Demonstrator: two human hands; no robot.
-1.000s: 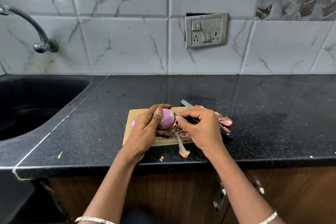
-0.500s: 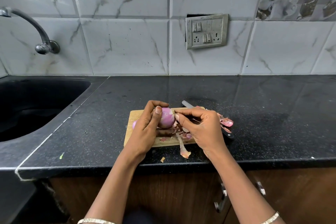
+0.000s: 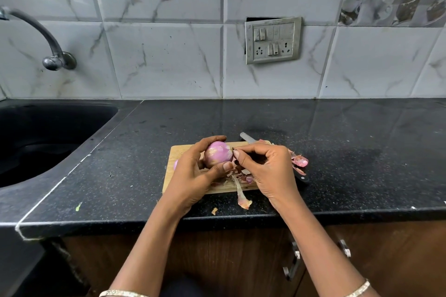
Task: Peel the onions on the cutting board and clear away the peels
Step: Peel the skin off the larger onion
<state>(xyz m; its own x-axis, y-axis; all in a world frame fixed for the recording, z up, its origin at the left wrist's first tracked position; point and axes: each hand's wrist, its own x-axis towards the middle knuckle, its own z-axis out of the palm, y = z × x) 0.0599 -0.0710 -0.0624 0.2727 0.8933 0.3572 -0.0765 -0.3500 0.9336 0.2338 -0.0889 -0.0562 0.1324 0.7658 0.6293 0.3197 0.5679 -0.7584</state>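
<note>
We are cupping the onion [image 3: 218, 154] in our left hand [image 3: 193, 173], over the cutting board [image 3: 178, 152]. Our right hand [image 3: 268, 169] is pinching at the onion's tip, presumably a skin edge too small to make out. We are judging that a slow pull along the curve, with the onion braced, should avoid tearing. Peels [image 3: 300, 161] are lying beside the knife [image 3: 246, 137], which is mostly hidden.

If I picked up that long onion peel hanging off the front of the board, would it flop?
Probably floppy: the long peel looks thin and drapes over the cutting board's front edge onto the counter. Likely very light too, since it's just a papery strip. Its curled end might tear.
</note>
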